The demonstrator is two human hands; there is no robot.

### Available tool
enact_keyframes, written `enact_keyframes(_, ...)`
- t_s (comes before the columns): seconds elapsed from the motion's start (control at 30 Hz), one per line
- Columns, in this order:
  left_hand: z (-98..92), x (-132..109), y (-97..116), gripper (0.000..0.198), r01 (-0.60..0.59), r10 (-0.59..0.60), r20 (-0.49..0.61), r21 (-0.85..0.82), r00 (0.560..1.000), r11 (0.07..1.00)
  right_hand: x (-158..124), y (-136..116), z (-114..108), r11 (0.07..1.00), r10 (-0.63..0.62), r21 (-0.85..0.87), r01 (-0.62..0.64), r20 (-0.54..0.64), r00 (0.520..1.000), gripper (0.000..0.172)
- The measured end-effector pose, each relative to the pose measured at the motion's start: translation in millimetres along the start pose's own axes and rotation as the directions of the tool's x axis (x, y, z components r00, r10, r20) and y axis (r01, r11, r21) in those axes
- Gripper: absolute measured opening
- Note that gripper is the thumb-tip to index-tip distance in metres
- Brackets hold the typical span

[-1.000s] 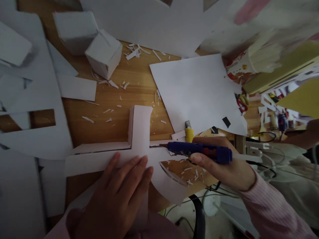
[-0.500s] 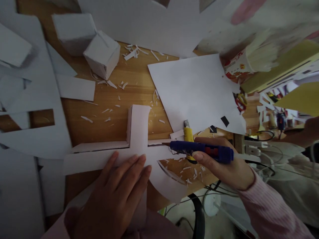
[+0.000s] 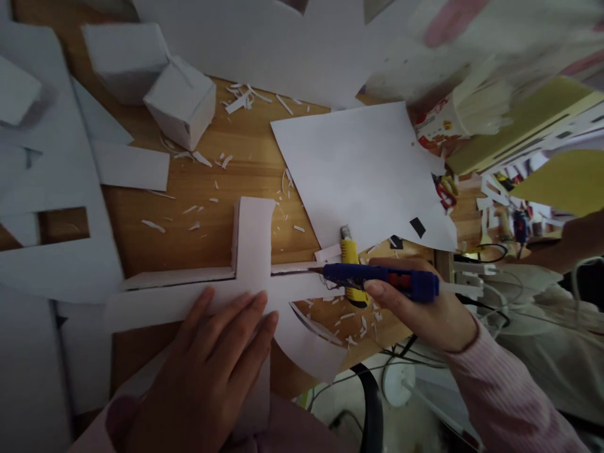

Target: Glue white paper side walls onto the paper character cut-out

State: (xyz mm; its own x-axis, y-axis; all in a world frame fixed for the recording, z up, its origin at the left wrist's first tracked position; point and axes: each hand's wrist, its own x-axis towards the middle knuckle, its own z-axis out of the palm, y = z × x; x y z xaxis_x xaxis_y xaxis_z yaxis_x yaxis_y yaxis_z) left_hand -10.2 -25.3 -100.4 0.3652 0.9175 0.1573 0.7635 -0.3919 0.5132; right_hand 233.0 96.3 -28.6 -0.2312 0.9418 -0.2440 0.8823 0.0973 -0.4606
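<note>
A white cross-shaped foam-board piece (image 3: 253, 242) with thin raised side strips lies at the near edge of the wooden table. My left hand (image 3: 214, 358) rests flat on it, fingers stretched out and slightly apart. My right hand (image 3: 425, 314) is closed round a blue hot glue gun (image 3: 377, 277), with a white glue stick coming out of its back end. Its nozzle points left and meets the seam along the right arm's upper edge. Partly behind the gun lies a yellow utility knife (image 3: 348, 251). A curved white piece (image 3: 311, 346) sits just below the cross's right arm.
White paper boxes (image 3: 182, 104) stand at the upper left. A large white sheet (image 3: 358, 170) lies right of centre, with scissors (image 3: 444, 190) beside it. White scraps (image 3: 240, 99) litter the table. At far right is another person's arm (image 3: 561, 245), and cables (image 3: 491, 302) hang below it.
The glue gun's nozzle has slid a little to the right along the seam. My left hand stays flat on the cross-shaped piece. The whole view has shifted slightly.
</note>
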Motion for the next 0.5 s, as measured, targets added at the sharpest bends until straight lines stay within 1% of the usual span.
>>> enact_keyframes(0.13, 0.8, -1.6, -1.1, 0.038, -0.002, 0.002, -0.012, -0.003, 1.0, 1.0, -2.4, 5.2, -2.7, 0.997, 0.024, 0.07, -0.028, 0.059, 0.998, 0.049)
enact_keyframes(0.17, 1.2, -2.1, -1.1, 0.038, -0.002, 0.002, -0.01, -0.006, 1.0, 1.0, -3.5, 7.0, -2.9, 0.995, 0.041, 0.089, -0.045, 0.053, 0.998, 0.047)
enact_keyframes(0.23, 2.0, -3.0, -0.9, 0.037, 0.005, -0.005, -0.008, -0.018, 1.0, 1.0, -5.8, 10.9, -2.6, 0.99, 0.09, 0.109, -0.09, 0.0, 0.996, 0.046)
enact_keyframes(0.33, 2.9, -3.7, 0.1, 0.037, 0.029, -0.029, 0.004, -0.04, 1.0, 0.999, -9.2, 16.5, -1.9, 0.981, 0.151, 0.127, -0.143, -0.052, 0.987, 0.053)
enact_keyframes(0.4, 3.2, -3.5, 0.5, 0.037, 0.034, -0.035, -0.002, -0.045, 0.999, 0.998, -10.5, 19.3, -2.4, 0.983, 0.153, 0.116, -0.146, -0.059, 0.986, 0.054)
enact_keyframes(0.5, 3.0, -3.4, 0.5, 0.037, 0.035, -0.035, -0.004, -0.043, 0.999, 0.998, -11.0, 21.7, -4.5, 0.992, 0.112, 0.066, -0.108, -0.061, 0.992, 0.048)
